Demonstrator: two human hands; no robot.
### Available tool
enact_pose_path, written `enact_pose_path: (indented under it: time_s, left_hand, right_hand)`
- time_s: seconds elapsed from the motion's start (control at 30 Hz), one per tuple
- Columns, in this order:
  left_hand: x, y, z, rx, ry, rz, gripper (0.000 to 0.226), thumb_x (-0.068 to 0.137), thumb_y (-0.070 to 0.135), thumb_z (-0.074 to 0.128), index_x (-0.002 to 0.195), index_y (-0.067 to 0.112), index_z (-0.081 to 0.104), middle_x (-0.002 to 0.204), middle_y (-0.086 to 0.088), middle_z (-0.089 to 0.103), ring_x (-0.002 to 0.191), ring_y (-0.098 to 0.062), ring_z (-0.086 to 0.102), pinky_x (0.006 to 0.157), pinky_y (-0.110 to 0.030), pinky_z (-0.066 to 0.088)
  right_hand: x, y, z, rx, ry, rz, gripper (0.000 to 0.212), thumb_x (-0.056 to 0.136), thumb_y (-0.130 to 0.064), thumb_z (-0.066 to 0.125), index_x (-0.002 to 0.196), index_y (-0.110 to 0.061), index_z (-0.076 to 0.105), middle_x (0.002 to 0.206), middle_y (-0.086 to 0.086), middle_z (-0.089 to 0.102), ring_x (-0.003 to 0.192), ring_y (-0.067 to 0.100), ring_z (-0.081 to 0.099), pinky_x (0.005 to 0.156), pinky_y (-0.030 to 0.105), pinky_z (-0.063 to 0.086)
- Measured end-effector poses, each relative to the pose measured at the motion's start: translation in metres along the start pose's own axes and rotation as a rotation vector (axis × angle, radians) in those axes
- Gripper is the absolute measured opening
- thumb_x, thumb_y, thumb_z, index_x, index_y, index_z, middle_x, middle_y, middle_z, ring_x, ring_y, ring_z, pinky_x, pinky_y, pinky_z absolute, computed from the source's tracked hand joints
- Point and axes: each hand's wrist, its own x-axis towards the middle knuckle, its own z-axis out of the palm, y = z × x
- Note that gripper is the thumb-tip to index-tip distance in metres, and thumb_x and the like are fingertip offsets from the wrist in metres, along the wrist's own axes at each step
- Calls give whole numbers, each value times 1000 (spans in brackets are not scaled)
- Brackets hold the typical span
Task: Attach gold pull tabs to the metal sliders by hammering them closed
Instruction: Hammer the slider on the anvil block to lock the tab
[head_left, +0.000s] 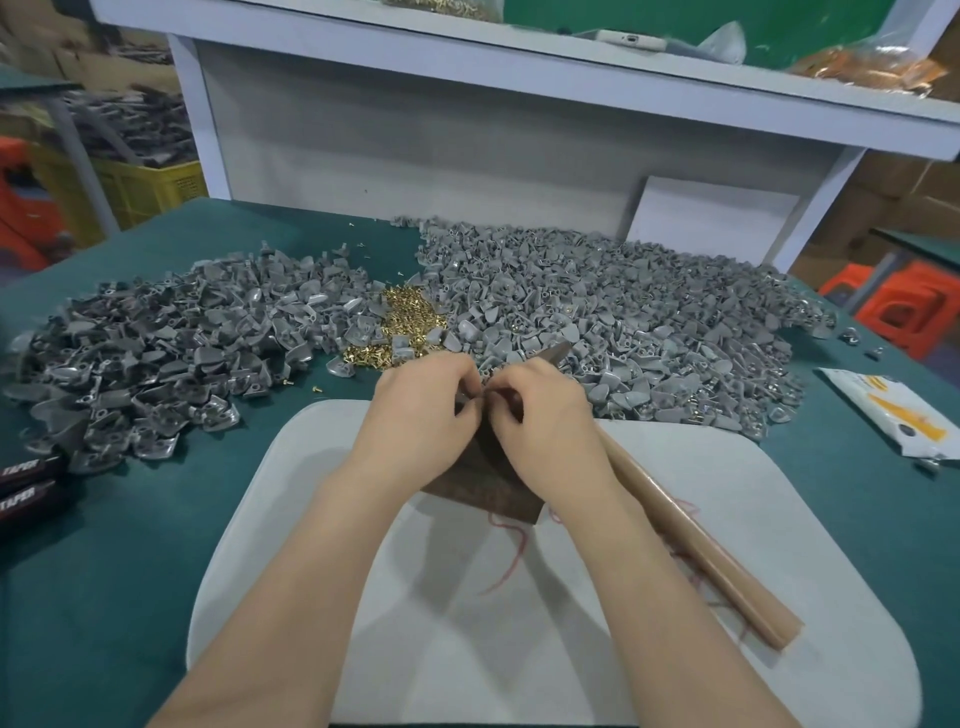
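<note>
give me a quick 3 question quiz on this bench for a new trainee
1. True or false: the gold pile lies between the left grey pile and the right grey pile.
2. The wooden handle lies on the: A) green cloth B) white board C) shelf
3. Fill in: the left hand and right hand pinch a small part over a dark ____.
Key: 1 true; 2 B; 3 block

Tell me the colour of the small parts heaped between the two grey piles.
Gold; the small parts show best in the head view.
</note>
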Motion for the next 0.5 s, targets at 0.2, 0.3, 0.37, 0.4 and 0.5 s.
enact_pose_path:
  time_s: [0.2, 0.3, 0.37, 0.4, 0.5]
  left_hand:
    - [0, 0, 0, -9, -4, 46, 6, 81, 6, 58, 84, 11, 61, 87, -3, 63, 84, -23, 60, 78, -42, 49]
    - [1, -4, 0, -29, -3, 23, 4, 83, 10, 59, 84, 13, 61, 86, 0, 63, 84, -21, 61, 78, -42, 50]
    - [2, -6, 0, -27, 6, 7, 5, 84, 11, 60, 85, 16, 61, 86, 1, 63, 85, -20, 61, 79, -41, 50]
    - [2, -7, 1, -33, 9, 1, 6, 85, 11, 60, 87, 17, 61, 86, 2, 64, 85, -20, 62, 80, -41, 51]
    - [3, -8, 0, -103, 5, -42, 10, 87, 13, 59, 91, 22, 62, 85, 4, 68, 86, -19, 64, 82, -40, 52]
  right_hand:
    - [3, 3, 0, 112, 16, 91, 4, 78, -9, 64, 79, -10, 68, 76, -2, 53, 71, 17, 52, 68, 26, 39]
    - [3, 6, 1, 106, -12, 67, 7, 82, -14, 64, 84, -16, 70, 83, -2, 57, 77, 14, 55, 74, 27, 42]
    - [2, 6, 2, 106, -13, 60, 8, 85, -17, 63, 88, -18, 70, 85, -4, 56, 79, 12, 54, 75, 28, 42]
    - [2, 6, 2, 119, -11, 65, 8, 86, -18, 63, 89, -18, 70, 87, -4, 55, 79, 12, 55, 76, 29, 43]
    - [3, 6, 1, 216, -20, 107, 3, 86, -21, 65, 89, -19, 67, 89, -6, 59, 80, 11, 58, 78, 32, 48]
